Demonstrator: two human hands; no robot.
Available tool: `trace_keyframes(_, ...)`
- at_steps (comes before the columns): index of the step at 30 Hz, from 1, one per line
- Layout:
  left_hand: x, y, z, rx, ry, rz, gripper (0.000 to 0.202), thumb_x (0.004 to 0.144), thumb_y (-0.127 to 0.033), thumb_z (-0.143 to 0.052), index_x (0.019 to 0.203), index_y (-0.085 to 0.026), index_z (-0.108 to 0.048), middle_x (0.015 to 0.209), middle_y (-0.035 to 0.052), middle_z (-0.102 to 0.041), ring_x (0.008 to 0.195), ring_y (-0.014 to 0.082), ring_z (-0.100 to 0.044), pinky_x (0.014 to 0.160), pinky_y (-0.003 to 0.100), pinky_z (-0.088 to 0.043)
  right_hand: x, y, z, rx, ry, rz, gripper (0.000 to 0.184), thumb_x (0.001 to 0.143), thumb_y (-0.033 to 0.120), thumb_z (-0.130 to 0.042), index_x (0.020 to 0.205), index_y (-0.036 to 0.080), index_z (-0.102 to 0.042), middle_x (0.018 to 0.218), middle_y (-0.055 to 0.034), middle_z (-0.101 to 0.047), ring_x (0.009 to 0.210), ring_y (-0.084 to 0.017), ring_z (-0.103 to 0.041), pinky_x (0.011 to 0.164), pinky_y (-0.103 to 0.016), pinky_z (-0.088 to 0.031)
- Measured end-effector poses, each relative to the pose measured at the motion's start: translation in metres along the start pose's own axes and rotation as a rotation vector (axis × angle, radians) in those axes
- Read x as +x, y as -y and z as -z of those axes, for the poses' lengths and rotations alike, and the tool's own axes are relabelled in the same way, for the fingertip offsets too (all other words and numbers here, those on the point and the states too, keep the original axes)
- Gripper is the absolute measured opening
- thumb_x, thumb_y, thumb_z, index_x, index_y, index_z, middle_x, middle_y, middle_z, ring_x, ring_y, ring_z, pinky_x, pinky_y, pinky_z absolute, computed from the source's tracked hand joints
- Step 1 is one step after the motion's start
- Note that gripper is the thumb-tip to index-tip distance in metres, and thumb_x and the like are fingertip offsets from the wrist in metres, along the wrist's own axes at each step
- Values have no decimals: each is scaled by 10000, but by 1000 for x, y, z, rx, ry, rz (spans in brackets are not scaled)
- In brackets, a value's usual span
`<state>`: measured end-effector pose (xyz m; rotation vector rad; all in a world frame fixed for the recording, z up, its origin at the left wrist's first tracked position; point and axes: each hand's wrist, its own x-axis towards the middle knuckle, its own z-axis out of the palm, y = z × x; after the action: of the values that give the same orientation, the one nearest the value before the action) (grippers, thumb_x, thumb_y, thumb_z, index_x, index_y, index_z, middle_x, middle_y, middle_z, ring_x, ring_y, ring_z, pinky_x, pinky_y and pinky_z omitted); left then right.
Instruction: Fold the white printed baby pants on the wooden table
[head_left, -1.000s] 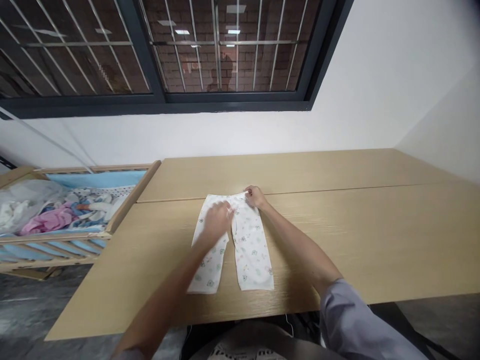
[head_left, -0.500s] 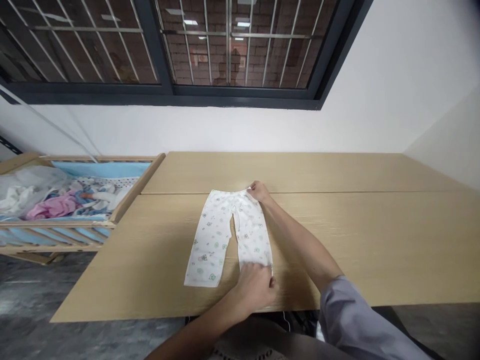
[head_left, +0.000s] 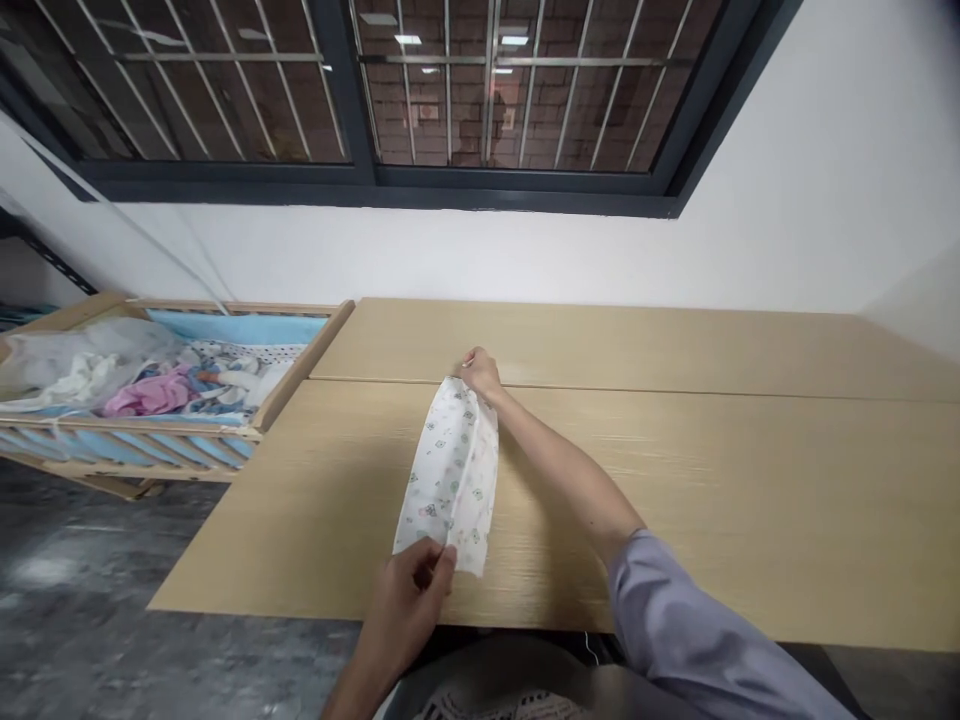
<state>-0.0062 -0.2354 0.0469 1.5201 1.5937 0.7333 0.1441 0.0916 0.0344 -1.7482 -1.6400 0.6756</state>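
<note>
A pair of small white baby pants (head_left: 450,470) with a green and grey print is on the wooden table, one leg brought over the other. My right hand (head_left: 481,374) is closed on the waistband at the far end. At the near end, my left hand (head_left: 416,590) pinches a leg's hem between thumb and fingers. The right leg hem hangs or lies just beside my left fingertips; whether it touches the table there I cannot tell.
The light wooden table (head_left: 675,480) has a seam running across it. To the left stands a wooden crib (head_left: 300,375) with blue lining, holding heaped cloths, a pink garment (head_left: 154,392) and a clear plastic bag. Behind are a white wall and a barred window (head_left: 517,100).
The pants went from spread flat to folded lengthwise, one leg over the other. Both my hands moved left, carrying the waistband corner and hem across. The view shifted slightly left.
</note>
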Motion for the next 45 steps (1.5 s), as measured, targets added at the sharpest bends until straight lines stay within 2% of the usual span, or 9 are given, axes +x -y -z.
trace_keyframes(7,-5,29,23,159,-143,91,469,894,-581,-440,620,-219,-559,564,-3,-581,562,176,-552,563,276,-356,-5,15,-47,-64,-3,-30,254,779,165,-596,1022,211,-542,982,-65,-688,936,-226,-626,829,-318,-419)
trace_keyframes(12,-5,38,26,402,-162,143,386,940,-442,-431,650,-235,-577,612,8,-650,607,191,-624,571,278,-340,-10,20,-50,-107,17,-26,195,840,228,-601,1022,203,-537,994,-78,-694,988,-246,-630,890,-350,-403)
trace_keyframes(15,-6,45,27,583,-266,137,321,946,-411,-476,696,-244,-588,677,16,-689,678,220,-668,589,289,-363,-23,25,-42,-125,23,19,185,901,286,-571,1062,201,-537,997,-75,-698,1003,-247,-630,922,-363,-398)
trace_keyframes(19,-13,46,21,723,-446,-203,248,967,-405,-506,847,-232,-639,852,64,-723,813,251,-674,747,345,-476,-69,29,-21,-103,145,378,289,965,309,-515,1220,173,-530,1119,-110,-691,1066,-250,-622,947,-380,-427)
trace_keyframes(23,-29,45,3,752,-373,-586,313,968,-254,-497,1251,-198,-618,1276,124,-679,1173,271,-621,963,378,-478,-144,26,-1,-101,459,842,531,1014,435,-478,1457,149,-423,1472,-178,-518,1372,-283,-468,1099,-438,-380)
trace_keyframes(26,-38,52,-12,847,-336,-641,402,953,-271,-514,1340,-185,-583,1409,142,-608,1314,305,-542,1022,414,-455,-195,15,6,-143,665,1093,609,1036,446,-437,1547,131,-338,1622,-191,-323,1516,-294,-273,1203,-457,-265)
trace_keyframes(30,-40,67,-21,937,-323,-636,398,943,-330,-557,1306,-182,-625,1389,152,-624,1303,338,-556,1018,443,-448,-224,-6,1,-189,762,1197,589,1055,418,-408,1557,115,-345,1633,-171,-307,1537,-245,-234,1240,-409,-213)
trace_keyframes(35,-36,68,-19,975,-338,-686,493,948,-280,-580,1429,-181,-538,1503,166,-523,1400,335,-470,1062,426,-403,-187,-25,-18,-323,688,1133,637,1049,479,-408,1585,149,-309,1649,-137,-276,1550,-263,-186,1246,-450,-215)
trace_keyframes(45,-36,64,-18,944,-349,-696,481,953,-277,-580,1422,-175,-543,1506,184,-514,1389,338,-488,1059,436,-403,-22,-51,-27,-556,498,782,726,1033,613,-197,1624,191,-201,1684,-92,-140,1565,-261,-103,1265,-500,-84)
